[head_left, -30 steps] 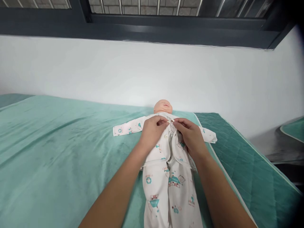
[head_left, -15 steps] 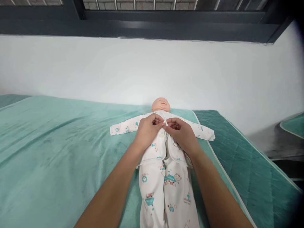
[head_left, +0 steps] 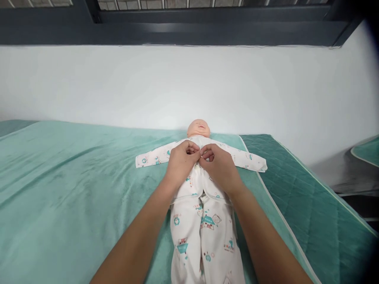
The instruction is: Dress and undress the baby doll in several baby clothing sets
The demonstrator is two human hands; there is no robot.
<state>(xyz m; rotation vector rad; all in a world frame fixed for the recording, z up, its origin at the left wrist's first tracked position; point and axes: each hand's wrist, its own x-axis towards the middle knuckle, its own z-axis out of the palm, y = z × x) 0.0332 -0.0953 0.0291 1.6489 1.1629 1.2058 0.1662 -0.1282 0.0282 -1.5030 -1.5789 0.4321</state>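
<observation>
A baby doll [head_left: 198,127] lies on its back, its head by the wall, dressed in a white printed jacket [head_left: 189,188] and matching trousers [head_left: 186,236]. Its sleeves stretch out to both sides. Over the chest, my left hand [head_left: 183,159] pinches one front edge of the jacket. My right hand [head_left: 217,163] pinches the other edge, and the fingertips of both hands meet at the centre line. A small pale button shows just beneath them. What sits between the fingertips is hidden. Below the hands the front edges lie close together down to the hem.
A light green blanket [head_left: 74,197] covers the bed under the doll. To the right lies a darker quilted mat [head_left: 302,197] with a pale border. A white wall [head_left: 148,86] rises behind, below a dark window frame [head_left: 207,29] with metal bars.
The jacket's front edges, parted around the hands before, now lie together. My fingertips have closed in on each other at the chest. The view has shifted slightly.
</observation>
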